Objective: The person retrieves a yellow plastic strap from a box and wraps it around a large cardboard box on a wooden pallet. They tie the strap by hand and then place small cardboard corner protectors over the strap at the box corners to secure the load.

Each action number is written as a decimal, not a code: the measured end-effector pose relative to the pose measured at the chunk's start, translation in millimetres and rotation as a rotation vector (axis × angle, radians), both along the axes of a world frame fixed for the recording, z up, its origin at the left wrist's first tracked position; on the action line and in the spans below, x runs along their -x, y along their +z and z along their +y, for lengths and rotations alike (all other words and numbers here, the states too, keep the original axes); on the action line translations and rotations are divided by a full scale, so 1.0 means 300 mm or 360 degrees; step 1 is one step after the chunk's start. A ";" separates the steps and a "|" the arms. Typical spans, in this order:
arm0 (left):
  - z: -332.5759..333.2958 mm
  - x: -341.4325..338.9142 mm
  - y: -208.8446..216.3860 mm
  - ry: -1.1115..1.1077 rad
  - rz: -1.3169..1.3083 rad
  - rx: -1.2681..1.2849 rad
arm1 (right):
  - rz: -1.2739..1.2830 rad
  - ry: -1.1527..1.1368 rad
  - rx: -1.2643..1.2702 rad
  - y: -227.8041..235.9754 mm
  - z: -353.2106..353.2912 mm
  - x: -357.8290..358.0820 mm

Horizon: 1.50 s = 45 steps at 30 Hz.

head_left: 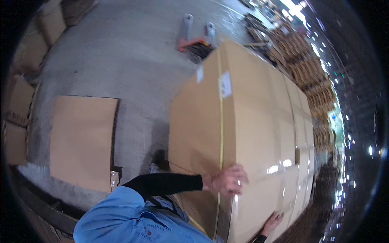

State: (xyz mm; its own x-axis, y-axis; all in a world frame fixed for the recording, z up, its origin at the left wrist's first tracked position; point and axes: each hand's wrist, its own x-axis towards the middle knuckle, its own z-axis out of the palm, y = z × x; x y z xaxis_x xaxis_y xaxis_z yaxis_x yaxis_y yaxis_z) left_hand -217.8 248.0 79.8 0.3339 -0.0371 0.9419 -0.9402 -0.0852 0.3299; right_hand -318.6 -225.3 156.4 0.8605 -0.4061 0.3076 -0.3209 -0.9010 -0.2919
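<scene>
A very large brown cardboard carton point(259, 121) fills the middle and right of the head view. A yellow strap point(221, 121) runs along it close to one long edge, passing over a white label point(226, 84). My left hand point(229, 180) rests at that edge beside the strap, fingers curled over; whether they grip anything is hidden. Farther right and nearer me, my right hand point(273, 222) lies on the carton's broad taped face with its fingers stretched out. Clear tape shines on that face.
A flat cardboard sheet point(83, 139) lies on the grey floor to my left. An orange hand pallet truck point(195, 42) stands beyond the carton. Several brown cartons point(19, 101) line the far left, and stacked brown goods point(308, 73) rise at the right.
</scene>
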 end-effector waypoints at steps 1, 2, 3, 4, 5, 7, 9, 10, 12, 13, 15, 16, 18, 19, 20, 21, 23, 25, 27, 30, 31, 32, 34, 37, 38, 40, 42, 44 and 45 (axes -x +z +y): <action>0.004 0.000 -0.003 0.0002 -0.0068 0.0029 | -0.0112 0.0085 0.0313 0.001 0.008 -0.108; 0.016 -0.006 -0.006 -0.0090 -0.0074 -0.0053 | -0.0251 0.0181 0.0615 -0.012 0.033 -0.242; 0.032 -0.013 -0.007 -0.0171 -0.0112 -0.0049 | -0.0272 0.0376 0.0758 -0.021 0.074 -0.367; 0.045 -0.009 0.000 -0.0350 -0.0051 -0.0124 | -0.0298 0.0567 0.0896 -0.014 0.123 -0.465; 0.089 -0.033 -0.007 -0.0471 -0.0045 -0.0117 | -0.0339 0.0753 0.1029 -0.004 0.188 -0.558; 0.197 -0.068 -0.017 -0.0650 -0.0084 -0.0063 | -0.0193 0.0723 0.0485 0.020 0.357 -0.799; 0.350 -0.085 -0.047 -0.0525 0.0010 -0.0066 | -0.0263 0.0923 0.0471 0.009 0.572 -1.036; 0.436 -0.091 -0.059 -0.0341 0.0152 -0.0100 | -0.0267 0.1017 -0.0194 0.021 0.680 -1.154; 0.648 -0.109 -0.123 -0.0019 0.0494 -0.0160 | -0.0172 0.1111 -0.1527 0.020 0.930 -1.397; 0.777 -0.105 -0.157 0.0105 0.0682 -0.0135 | -0.0125 0.1507 -0.0225 0.032 1.038 -1.460; 1.036 -0.089 -0.215 0.0520 0.1200 -0.0457 | 0.0023 0.1718 -0.0927 0.050 1.322 -1.631; 1.163 -0.069 -0.238 0.0674 0.1290 -0.0385 | 0.0133 0.1797 -0.1271 0.062 1.478 -1.689; 1.366 -0.040 -0.272 0.1006 0.1446 -0.0270 | 0.0334 0.2021 -0.1320 0.082 1.774 -1.787; 1.461 -0.028 -0.288 0.1186 0.1513 -0.0233 | 0.0430 0.2124 -0.1340 0.082 1.915 -1.830; 1.541 -0.025 -0.304 0.1383 0.1539 -0.0211 | 0.0236 0.2300 -0.0741 0.079 2.040 -1.872; 1.611 -0.025 -0.322 0.1492 0.1671 -0.0086 | 0.0045 0.2413 -0.0123 0.066 2.156 -1.918; 1.740 -0.044 -0.358 0.1788 0.1771 0.0126 | -0.0217 0.2511 0.0590 0.010 2.374 -2.040; 1.882 -0.136 -0.383 0.1652 0.1945 0.0091 | 0.0153 0.2689 0.0597 -0.087 2.532 -2.153; 2.027 -0.225 -0.373 0.1660 0.1944 -0.0010 | 0.0430 0.2847 0.0763 -0.197 2.739 -2.270; 2.271 -0.380 -0.300 0.1690 0.1649 -0.0185 | 0.0876 0.2706 0.0495 -0.418 3.190 -2.374; 2.366 -0.420 -0.264 0.1736 0.1546 -0.0237 | 0.1018 0.2656 0.0401 -0.497 3.348 -2.373; 2.463 -0.454 -0.224 0.1773 0.1497 -0.0270 | 0.1152 0.2608 0.0313 -0.568 3.495 -2.364; 2.658 -0.503 -0.138 0.1874 0.1409 -0.0346 | 0.1438 0.2519 0.0140 -0.705 3.752 -2.325; 2.951 -0.552 -0.009 0.1984 0.1306 -0.0437 | 0.1836 0.2333 0.0022 -0.885 4.044 -2.271; 3.055 -0.568 0.032 0.2004 0.1244 -0.0482 | 0.1939 0.2263 0.0017 -0.939 4.125 -2.269; 3.267 -0.614 0.114 0.2022 0.1059 -0.0638 | 0.2107 0.2141 0.0020 -1.046 4.263 -2.290; 3.468 -0.667 0.196 0.2027 0.0861 -0.0843 | 0.2234 0.2012 0.0035 -1.136 4.398 -2.345; 3.667 -0.749 0.302 0.2103 0.0749 -0.1148 | 0.2313 0.1913 0.0051 -1.195 4.553 -2.435; 3.749 -0.806 0.360 0.2135 0.0751 -0.1317 | 0.2334 0.1887 0.0052 -1.212 4.650 -2.484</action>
